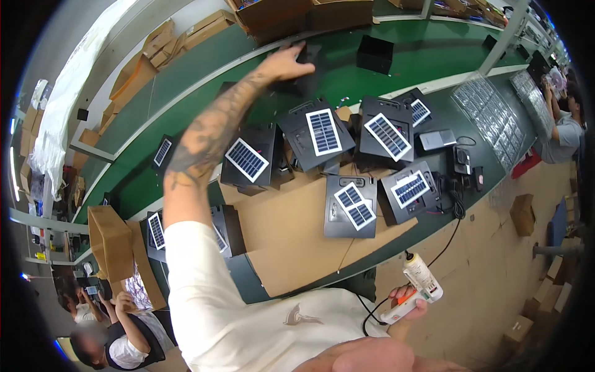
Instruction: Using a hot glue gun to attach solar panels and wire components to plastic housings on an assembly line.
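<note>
My left hand (284,64) is stretched far forward over the green conveyor belt. Its fingers close on the edge of a black plastic box (299,85), blurred and partly hidden by the hand. Low on the right, my right hand (419,308) grips a white hot glue gun (424,280) with an orange trigger, its nozzle tilted up and left. Between my hands stand several black housings (350,227), each with a small solar panel (323,131) on it. One housing (396,214) sits at the right end of a flat cardboard sheet (279,248).
Another open black box (375,54) sits farther along the belt (421,46). Black cables and an adapter (462,160) lie at the right, beside clear plastic trays (489,118). Cardboard cartons (111,245) stand at the left. Other people work at both sides.
</note>
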Tool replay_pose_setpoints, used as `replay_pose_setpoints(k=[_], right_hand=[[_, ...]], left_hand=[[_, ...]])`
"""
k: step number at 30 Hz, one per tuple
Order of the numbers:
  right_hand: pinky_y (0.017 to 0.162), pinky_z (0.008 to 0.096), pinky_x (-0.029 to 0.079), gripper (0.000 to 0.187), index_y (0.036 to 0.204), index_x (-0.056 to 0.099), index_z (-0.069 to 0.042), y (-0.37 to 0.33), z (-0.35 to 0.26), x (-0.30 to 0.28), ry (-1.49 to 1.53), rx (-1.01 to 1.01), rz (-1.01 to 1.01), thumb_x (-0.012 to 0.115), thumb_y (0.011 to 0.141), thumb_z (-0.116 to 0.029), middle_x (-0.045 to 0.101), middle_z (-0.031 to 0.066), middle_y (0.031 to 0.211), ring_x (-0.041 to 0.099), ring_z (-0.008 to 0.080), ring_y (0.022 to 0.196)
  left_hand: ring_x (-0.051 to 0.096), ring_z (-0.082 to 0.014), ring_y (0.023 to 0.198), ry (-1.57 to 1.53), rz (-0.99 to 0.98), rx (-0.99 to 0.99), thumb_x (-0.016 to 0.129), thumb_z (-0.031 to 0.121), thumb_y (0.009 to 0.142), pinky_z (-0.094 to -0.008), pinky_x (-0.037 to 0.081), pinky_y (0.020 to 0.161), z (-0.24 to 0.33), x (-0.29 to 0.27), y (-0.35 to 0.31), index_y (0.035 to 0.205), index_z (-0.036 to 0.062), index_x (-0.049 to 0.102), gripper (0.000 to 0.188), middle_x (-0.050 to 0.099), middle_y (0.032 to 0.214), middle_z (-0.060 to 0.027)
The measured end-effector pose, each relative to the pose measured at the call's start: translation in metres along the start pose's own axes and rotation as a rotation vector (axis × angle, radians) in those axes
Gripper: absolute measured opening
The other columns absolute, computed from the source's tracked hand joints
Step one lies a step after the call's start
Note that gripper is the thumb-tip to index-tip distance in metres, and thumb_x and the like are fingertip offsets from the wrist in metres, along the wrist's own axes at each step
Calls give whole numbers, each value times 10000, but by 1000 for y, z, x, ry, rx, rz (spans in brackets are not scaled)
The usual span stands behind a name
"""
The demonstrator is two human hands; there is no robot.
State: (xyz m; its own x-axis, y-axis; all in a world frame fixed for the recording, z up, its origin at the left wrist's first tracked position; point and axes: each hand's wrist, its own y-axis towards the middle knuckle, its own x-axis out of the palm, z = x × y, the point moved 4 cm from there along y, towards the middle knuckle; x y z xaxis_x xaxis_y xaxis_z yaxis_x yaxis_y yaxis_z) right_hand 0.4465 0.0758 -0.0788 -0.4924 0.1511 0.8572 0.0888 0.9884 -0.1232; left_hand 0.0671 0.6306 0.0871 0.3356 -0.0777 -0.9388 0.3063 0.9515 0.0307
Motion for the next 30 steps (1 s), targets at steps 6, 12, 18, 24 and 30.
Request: replay_pose_setpoints(k=[6, 12, 18, 24, 30], right_hand=[[739, 519, 555, 423, 911, 609, 43, -16, 1, -15, 8, 3, -21, 577, 717, -332, 654, 238, 836, 656, 406, 791], [739, 505, 564, 444, 957, 604, 37, -17, 5, -7, -74, 68, -96, 578, 724, -340, 651, 255, 853, 644, 439, 805], [727, 483, 560, 419, 956, 612, 34, -22, 6, 12, -133, 86, -180, 566, 749, -327, 645, 217, 874, 639, 408, 805], [676, 445, 528, 414, 925, 640, 34, -9, 18, 17, -121, 200, -213, 569, 745, -333, 659, 217, 829, 620, 357, 727], [614, 354, 485, 296, 824, 598, -73, -5, 8, -3, 195, 230, -562, 569, 813, -367, 666, 98, 810, 573, 215, 658]], left_hand=[[375, -498, 1339, 61, 64, 287, 623, 618, 714, -576, 354, 1086, 158, -46, -82, 1510, 288, 362, 900, 274, 1569, -196], [354, -503, 1320, 236, -69, 367, 598, 618, 735, -633, 331, 1017, 215, 3, -120, 1512, 323, 355, 866, 250, 1594, -144], [183, -534, 1421, 182, -85, 400, 458, 843, 771, -664, 252, 1080, 221, 6, -131, 1533, 314, 299, 941, 164, 1621, -145], [526, -321, 1266, -9, 534, 621, 631, 457, 908, -383, 417, 1071, 101, -96, -134, 1360, 61, 533, 609, 546, 1356, -196], [434, -378, 1345, 7, 283, -369, 587, 696, 787, -429, 361, 1113, -181, -105, -206, 1383, 72, 529, 865, 459, 1445, -229]])
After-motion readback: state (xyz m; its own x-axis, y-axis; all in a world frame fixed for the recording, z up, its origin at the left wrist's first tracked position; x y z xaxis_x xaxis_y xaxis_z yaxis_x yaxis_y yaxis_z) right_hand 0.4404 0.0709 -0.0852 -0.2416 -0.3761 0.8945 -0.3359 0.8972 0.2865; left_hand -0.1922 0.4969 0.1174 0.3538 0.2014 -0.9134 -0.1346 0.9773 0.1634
